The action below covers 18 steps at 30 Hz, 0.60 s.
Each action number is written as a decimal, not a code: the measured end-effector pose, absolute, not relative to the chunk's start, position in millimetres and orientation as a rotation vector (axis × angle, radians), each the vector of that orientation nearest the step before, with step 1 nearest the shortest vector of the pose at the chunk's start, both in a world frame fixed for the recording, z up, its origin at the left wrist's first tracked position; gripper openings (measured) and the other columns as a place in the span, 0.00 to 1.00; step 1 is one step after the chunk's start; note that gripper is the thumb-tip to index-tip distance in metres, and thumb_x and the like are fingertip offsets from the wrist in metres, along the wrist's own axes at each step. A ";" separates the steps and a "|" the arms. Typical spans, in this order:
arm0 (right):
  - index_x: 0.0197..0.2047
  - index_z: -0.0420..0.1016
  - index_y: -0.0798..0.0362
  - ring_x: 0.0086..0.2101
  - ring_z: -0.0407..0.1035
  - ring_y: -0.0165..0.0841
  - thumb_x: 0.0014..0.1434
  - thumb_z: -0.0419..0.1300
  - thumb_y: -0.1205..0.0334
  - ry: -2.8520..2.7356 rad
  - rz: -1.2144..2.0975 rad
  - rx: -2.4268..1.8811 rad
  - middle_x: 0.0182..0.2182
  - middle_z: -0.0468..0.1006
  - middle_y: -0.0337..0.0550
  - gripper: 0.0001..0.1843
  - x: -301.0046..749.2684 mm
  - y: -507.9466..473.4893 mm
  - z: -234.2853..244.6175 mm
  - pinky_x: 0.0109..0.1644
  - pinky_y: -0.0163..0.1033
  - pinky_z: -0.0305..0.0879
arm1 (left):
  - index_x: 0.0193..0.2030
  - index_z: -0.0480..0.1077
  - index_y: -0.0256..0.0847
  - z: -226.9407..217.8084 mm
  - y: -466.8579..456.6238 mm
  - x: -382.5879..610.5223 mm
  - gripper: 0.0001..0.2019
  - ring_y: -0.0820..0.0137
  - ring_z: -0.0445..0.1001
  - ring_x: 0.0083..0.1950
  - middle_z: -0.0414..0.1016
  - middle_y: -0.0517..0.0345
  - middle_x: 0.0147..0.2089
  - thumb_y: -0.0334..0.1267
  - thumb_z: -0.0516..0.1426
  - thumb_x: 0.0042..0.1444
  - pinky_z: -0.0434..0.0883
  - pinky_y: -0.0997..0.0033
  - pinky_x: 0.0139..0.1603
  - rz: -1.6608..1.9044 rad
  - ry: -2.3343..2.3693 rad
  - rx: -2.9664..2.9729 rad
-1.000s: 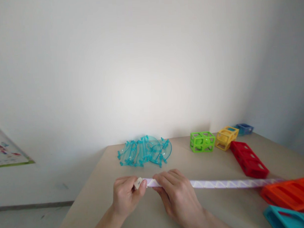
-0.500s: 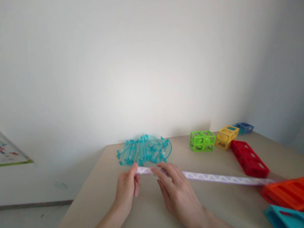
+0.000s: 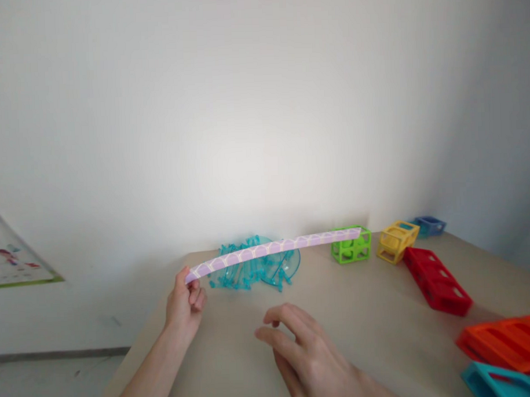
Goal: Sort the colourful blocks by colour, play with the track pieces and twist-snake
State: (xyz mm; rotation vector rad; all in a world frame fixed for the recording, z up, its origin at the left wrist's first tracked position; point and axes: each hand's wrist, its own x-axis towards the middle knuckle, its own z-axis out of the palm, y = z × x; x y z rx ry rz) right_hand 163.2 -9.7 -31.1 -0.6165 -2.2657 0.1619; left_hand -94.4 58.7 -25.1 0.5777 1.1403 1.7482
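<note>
A long lilac paper strip (image 3: 267,250) with a pale line pattern is pinched at its left end by my left hand (image 3: 186,302). From there it arches in the air to the right, and its free end overlaps the green cube frames in view. My right hand (image 3: 309,353) hovers lower down, apart from the strip, fingers curved and spread with nothing between them. Behind the strip, a heap of clear teal plastic pieces (image 3: 250,277) lies on the table (image 3: 227,350), partly hidden by it.
Along the right stand green cube frames (image 3: 351,252), a yellow block (image 3: 397,243), a blue block (image 3: 430,225), a red block (image 3: 437,282), an orange block (image 3: 509,343) and a turquoise block (image 3: 501,381). The wall (image 3: 263,135) rises behind the table. A poster (image 3: 15,253) hangs left.
My left hand has moved left and up with the strip, whose free end swung up and away from the orange block. My right hand has come off the strip and dropped slightly.
</note>
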 end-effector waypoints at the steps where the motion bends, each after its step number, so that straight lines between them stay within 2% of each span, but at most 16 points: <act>1: 0.53 0.67 0.53 0.45 0.66 0.39 0.54 0.52 0.78 -2.274 0.173 -0.618 0.46 0.70 0.51 0.24 163.0 -9.3 -31.9 0.50 0.44 0.68 | 0.19 0.56 0.43 -25.3 59.9 -98.0 0.20 0.81 0.46 0.10 0.46 0.76 0.09 0.51 0.59 0.47 0.49 0.79 0.11 1.750 1.133 0.571; 7: 0.53 0.67 0.52 0.45 0.65 0.38 0.55 0.52 0.78 -2.298 0.272 -0.640 0.47 0.68 0.50 0.24 162.2 -8.7 -34.7 0.51 0.43 0.67 | 0.20 0.57 0.42 -33.5 69.3 -117.4 0.19 0.81 0.49 0.10 0.47 0.76 0.09 0.51 0.59 0.49 0.51 0.81 0.11 1.731 1.111 0.503; 12: 0.53 0.67 0.52 0.46 0.65 0.38 0.55 0.52 0.78 -2.303 0.334 -0.630 0.47 0.68 0.50 0.23 160.2 -6.4 -37.9 0.51 0.42 0.66 | 0.21 0.60 0.40 -41.2 85.4 -134.4 0.18 0.82 0.51 0.09 0.52 0.74 0.10 0.46 0.56 0.57 0.50 0.83 0.08 1.680 1.136 0.434; 18: 0.52 0.68 0.51 0.46 0.65 0.37 0.54 0.52 0.77 -2.316 0.399 -0.671 0.47 0.67 0.49 0.23 159.3 -5.1 -40.9 0.51 0.42 0.66 | 0.25 0.65 0.36 -48.7 101.0 -149.4 0.15 0.79 0.66 0.13 0.65 0.66 0.15 0.36 0.52 0.63 0.66 0.85 0.12 1.624 1.140 0.402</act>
